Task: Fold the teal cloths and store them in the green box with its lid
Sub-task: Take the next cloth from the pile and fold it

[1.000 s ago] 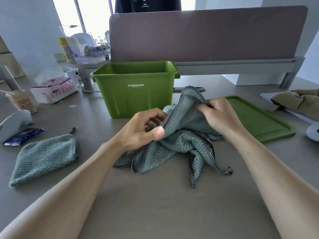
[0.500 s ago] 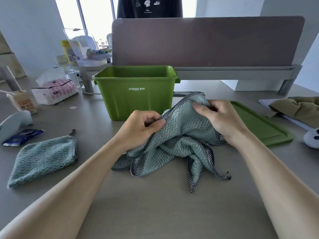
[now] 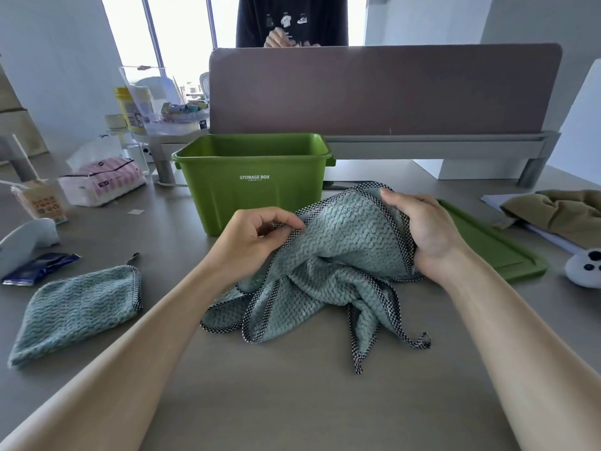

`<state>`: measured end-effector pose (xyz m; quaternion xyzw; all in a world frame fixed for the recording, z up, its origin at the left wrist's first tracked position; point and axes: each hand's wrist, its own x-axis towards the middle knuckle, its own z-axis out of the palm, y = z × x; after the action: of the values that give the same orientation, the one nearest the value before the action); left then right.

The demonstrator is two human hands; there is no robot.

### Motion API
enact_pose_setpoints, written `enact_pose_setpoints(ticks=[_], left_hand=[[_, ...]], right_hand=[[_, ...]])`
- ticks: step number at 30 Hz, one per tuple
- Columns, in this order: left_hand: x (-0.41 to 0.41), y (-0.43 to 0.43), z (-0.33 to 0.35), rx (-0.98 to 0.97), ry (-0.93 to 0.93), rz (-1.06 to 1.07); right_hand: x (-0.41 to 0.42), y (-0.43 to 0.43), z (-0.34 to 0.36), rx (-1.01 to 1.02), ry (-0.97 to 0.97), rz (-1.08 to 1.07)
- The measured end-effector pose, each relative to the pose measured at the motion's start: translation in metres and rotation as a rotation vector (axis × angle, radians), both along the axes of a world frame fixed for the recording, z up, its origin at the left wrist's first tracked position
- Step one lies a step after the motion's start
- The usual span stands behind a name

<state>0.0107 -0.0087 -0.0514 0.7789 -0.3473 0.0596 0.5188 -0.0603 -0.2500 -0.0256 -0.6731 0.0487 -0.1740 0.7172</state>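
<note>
A crumpled teal cloth (image 3: 328,275) with a black-and-white checked border is lifted off the desk in front of me. My left hand (image 3: 257,239) pinches its checked edge on the left. My right hand (image 3: 422,229) grips the border on the right, fingers curled round it. The lower part of the cloth trails on the desk. Behind it stands the open green storage box (image 3: 253,187); its inside is hidden. The green lid (image 3: 494,252) lies flat to the right, partly behind my right hand. A second teal cloth (image 3: 78,310), folded, lies at the left.
On the left are a tissue pack (image 3: 100,183), a drink carton (image 3: 42,200), a blue wrapper (image 3: 39,268) and a white object (image 3: 22,239). An olive cloth (image 3: 559,213) and a white panda toy (image 3: 585,268) sit at the right. A desk divider (image 3: 383,89) stands behind the box, with a person beyond it.
Both hands have raised the cloth's upper edge and drawn it wider apart, my right hand shifting right along the border. The camera view has tilted up slightly.
</note>
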Motion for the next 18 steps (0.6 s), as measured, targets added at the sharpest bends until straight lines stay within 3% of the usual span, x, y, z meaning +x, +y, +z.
enact_pose_setpoints(ticks=[8, 14, 18], left_hand=[[0.000, 0.003, 0.000, 0.045, -0.028, -0.090], [0.007, 0.028, -0.005, 0.514, -0.047, -0.118], [0.009, 0.024, -0.004, 0.296, -0.047, -0.046]], right_hand=[[0.007, -0.008, -0.013, -0.226, -0.043, -0.015], [0.016, -0.021, -0.023, -0.427, -0.110, -0.217], [0.011, -0.017, -0.020, -0.564, -0.251, -0.318]])
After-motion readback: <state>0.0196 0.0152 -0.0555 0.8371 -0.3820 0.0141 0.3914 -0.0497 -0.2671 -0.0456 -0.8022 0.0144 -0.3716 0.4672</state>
